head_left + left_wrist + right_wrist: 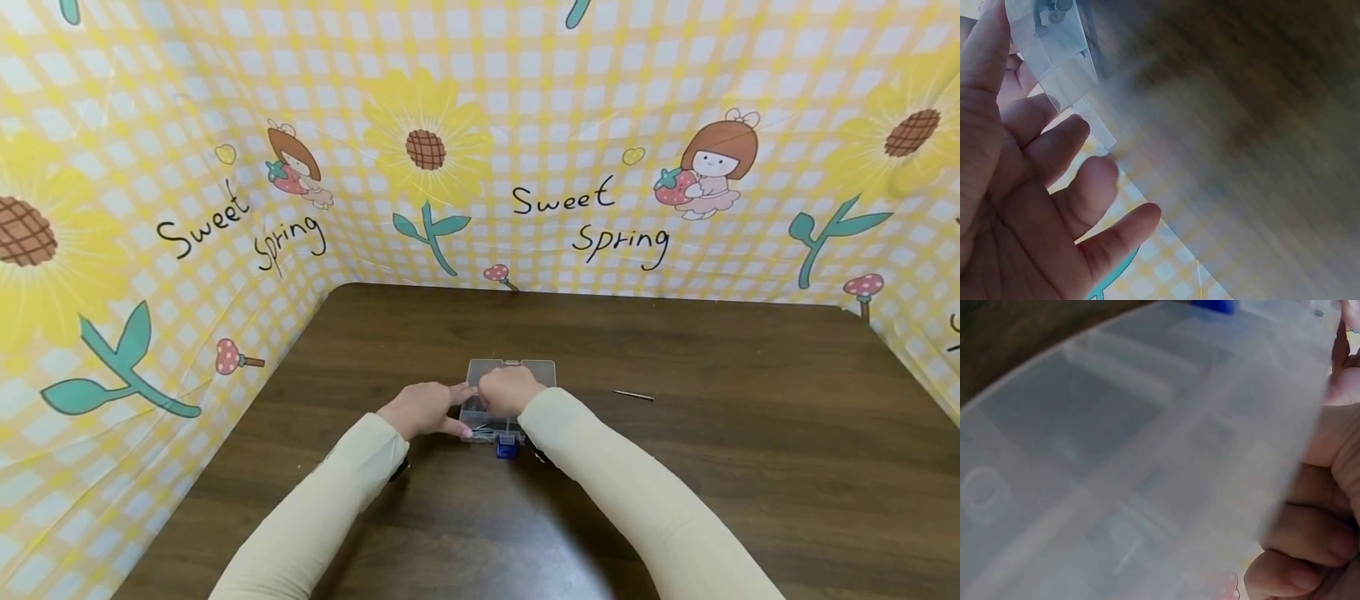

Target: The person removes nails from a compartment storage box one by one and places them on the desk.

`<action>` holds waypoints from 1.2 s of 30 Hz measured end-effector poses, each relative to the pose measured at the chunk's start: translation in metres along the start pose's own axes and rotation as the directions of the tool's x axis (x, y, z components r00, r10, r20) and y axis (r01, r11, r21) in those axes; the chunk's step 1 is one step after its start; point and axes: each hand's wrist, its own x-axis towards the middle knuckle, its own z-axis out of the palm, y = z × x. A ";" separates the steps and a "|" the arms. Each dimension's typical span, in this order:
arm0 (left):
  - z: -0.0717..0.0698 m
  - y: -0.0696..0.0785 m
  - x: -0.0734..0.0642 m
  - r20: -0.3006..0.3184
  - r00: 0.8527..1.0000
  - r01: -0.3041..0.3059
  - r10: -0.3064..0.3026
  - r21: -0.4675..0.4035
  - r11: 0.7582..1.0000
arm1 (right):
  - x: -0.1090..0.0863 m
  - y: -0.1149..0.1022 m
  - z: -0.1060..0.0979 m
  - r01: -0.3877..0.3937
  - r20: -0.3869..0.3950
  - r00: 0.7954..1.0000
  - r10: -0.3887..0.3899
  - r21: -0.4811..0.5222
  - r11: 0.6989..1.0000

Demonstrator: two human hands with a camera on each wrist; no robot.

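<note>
A small clear plastic compartment box [491,423] stands on the table with its lid raised and a blue latch [507,447] at the front. My left hand [422,408] grips its left side between thumb and forefinger; the other fingers [1060,147] are loosely bent away from it. Round grey metal heads [1055,14] show through the plastic in the left wrist view. Over the box, my right hand [510,390] reaches in with curled fingers [1304,544]. Its fingertips are hidden, so I cannot tell what they hold. The blurred clear plastic [1116,425] fills most of the right wrist view.
A thin metal nail-like piece [633,395] lies on the brown wooden table [712,467], right of the box. Yellow checked cloth [525,133] with flower prints surrounds the table's back and sides.
</note>
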 end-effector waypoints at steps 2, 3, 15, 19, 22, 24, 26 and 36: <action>0.000 0.000 0.000 -0.003 1.000 0.002 -0.002 0.003 1.000 | 0.000 0.000 0.000 0.004 0.000 1.000 -0.004 -0.008 1.000; -0.001 -0.001 0.000 -0.006 1.000 0.001 -0.001 0.005 1.000 | 0.001 0.000 0.000 0.006 0.000 1.000 -0.006 -0.009 1.000; -0.005 0.000 0.000 -0.023 1.000 0.007 -0.007 0.021 1.000 | 0.000 0.003 -0.016 0.037 0.027 0.999 -0.038 0.034 0.999; -0.003 -0.001 0.001 -0.028 1.000 -0.003 0.004 0.025 1.000 | -0.002 0.006 -0.027 0.016 0.094 0.995 -0.021 0.054 0.998; -0.002 -0.002 0.001 -0.030 1.000 -0.004 0.005 0.017 1.000 | -0.004 0.009 -0.033 -0.007 0.122 0.993 0.001 0.055 0.998; -0.002 -0.002 0.001 -0.029 1.000 -0.003 0.003 0.013 1.000 | -0.006 0.012 -0.036 -0.025 0.125 0.992 0.021 0.035 0.999; -0.002 -0.002 0.001 -0.028 1.000 -0.002 0.002 0.016 1.000 | -0.009 0.017 -0.038 -0.048 0.133 0.990 0.046 0.013 0.999; -0.002 0.001 0.003 -0.017 1.000 0.002 -0.002 0.017 1.000 | -0.036 0.045 -0.042 -0.081 0.183 0.980 0.077 0.014 0.997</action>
